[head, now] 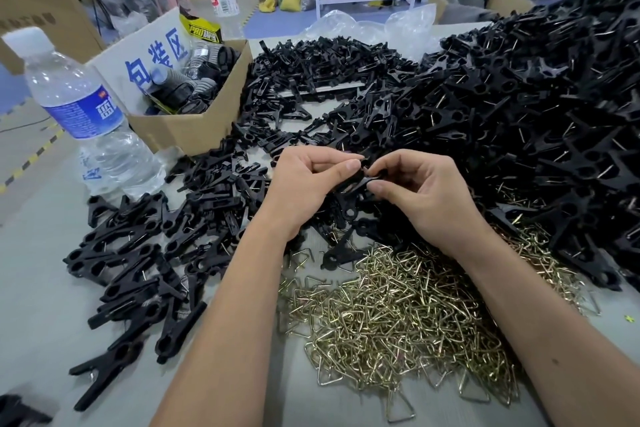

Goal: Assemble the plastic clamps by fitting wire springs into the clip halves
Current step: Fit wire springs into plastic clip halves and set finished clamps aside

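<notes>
Item: black clamp [360, 182], centre of frame, pinched between left hand [304, 187] and right hand [420, 194], fingers of both curled round it. Step judged: fitting the spring; whether seated could not be told. Next calls for pressing the wire home. Wire springs [398, 319] heaped lower centre; clip halves [311, 69] piled above.

Left hand [304, 184]: fingers curled, thumb and forefinger pinching, knuckles up.
Right hand [426, 194]: fingers curled, fingertips pinching, just beside the left hand's.
Forearms: bare, converging toward the hands.
</notes>
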A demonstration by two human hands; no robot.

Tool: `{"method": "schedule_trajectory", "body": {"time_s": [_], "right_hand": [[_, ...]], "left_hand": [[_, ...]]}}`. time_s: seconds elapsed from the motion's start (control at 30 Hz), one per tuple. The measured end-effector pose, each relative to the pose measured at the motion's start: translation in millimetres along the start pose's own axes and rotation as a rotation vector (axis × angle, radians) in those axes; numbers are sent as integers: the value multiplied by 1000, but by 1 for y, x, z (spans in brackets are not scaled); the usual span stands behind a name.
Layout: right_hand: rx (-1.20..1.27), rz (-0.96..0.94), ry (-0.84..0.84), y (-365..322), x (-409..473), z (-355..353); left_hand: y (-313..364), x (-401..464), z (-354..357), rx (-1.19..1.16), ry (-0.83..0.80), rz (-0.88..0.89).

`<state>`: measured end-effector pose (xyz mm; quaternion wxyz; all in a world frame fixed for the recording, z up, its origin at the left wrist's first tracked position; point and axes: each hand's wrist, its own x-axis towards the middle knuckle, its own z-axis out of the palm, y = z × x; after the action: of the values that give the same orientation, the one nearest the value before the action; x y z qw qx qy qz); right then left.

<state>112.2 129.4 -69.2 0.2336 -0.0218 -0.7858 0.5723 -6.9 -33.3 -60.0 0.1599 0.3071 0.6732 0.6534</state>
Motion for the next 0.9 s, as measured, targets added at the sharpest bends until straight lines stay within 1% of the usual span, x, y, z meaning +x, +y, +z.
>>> {"method": "schedule_trajectory", "body": {"time_s": [0.13, 0.3, 0.6, 0.77, 0.9], "right_hand": [[-8, -3, 1, 1, 0, 0], [21, 0, -13, 0, -1, 0], [-7, 18, -15, 1, -1, -1], [62, 16, -11, 1, 0, -2], [56, 17, -13, 2, 0, -2]], "left_hand": [[-1, 0, 0, -15, -15, 3], [-3, 1, 0, -42, 26, -3], [-1, 1, 3, -88, -12, -26], [0, 1, 1, -101, 3, -32], [1, 0, 1, -105, -12, -31]]}}
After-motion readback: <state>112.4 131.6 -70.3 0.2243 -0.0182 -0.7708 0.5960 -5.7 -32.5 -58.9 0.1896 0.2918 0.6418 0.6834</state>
